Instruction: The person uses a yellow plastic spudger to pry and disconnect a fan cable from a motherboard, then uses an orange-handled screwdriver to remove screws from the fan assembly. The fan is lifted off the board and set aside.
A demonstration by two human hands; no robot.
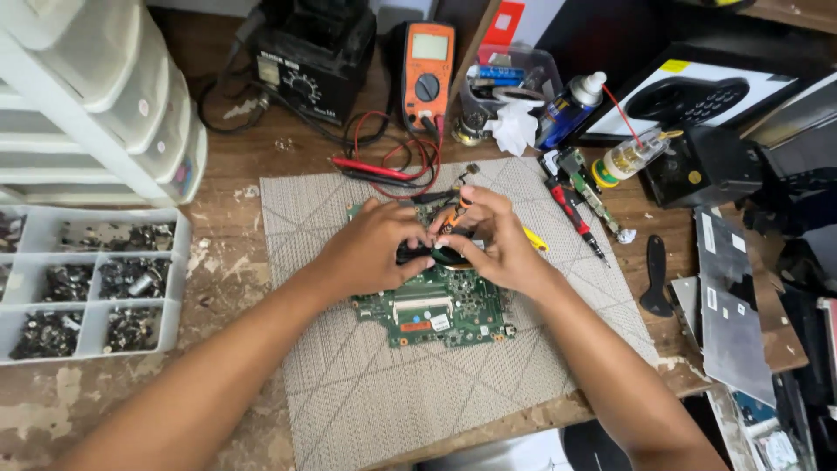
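A green circuit board (pixel 436 305) lay flat on a beige woven mat (pixel 366 384) near the middle of the counter (pixel 235 157), with its long axis running left to right, parallel to the front edge of the counter. A dark, flat part (pixel 433 255) was held over the rear half of the board, and its long axis also ran left to right.

The left hand (pixel 370 249) was closed on the left end of this part, and the right hand (pixel 493 240) was closed on its right end, so the part was placed directly between the two sets of fingers. Both hands were equally near to it. Whether the part rested on the board or was lifted a little could not be told, because the fingers covered its underside.

A red-handled screwdriver (pixel 574 214) was seen on the mat to the right of the right hand, apart from it.
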